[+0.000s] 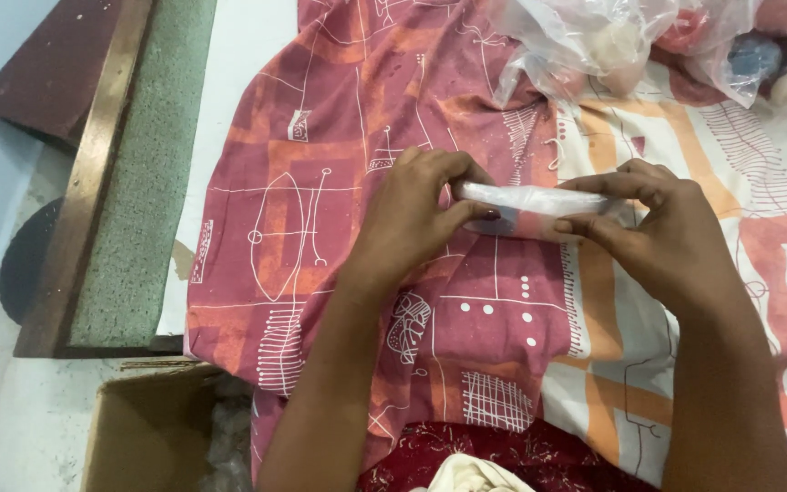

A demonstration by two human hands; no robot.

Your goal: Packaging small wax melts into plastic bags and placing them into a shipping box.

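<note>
From the head camera, two bare hands met over a patterned cloth point(494, 319) in red, orange and white. Between them lay a small clear plastic packet point(530, 202), long and thin, held flat and level just above the cloth.

The left hand point(412, 214) pinched the left end of the packet. Its fingers point(448, 169) curled over the top and the thumb pressed from below, so the fingers were closed on the packet. The right hand point(662, 228) held the right end the same way. Its fingers point(621, 182) lay along the top edge and the thumb sat under it, also closed on the packet. The middle of the packet showed bare between the two hands.

Far off, at the top right, lay clear plastic bags point(649, 41) with soft round lumps inside. Near the bottom left stood an open cardboard box point(148, 428). To the left lay a green mat point(143, 173) with a wooden edge.
</note>
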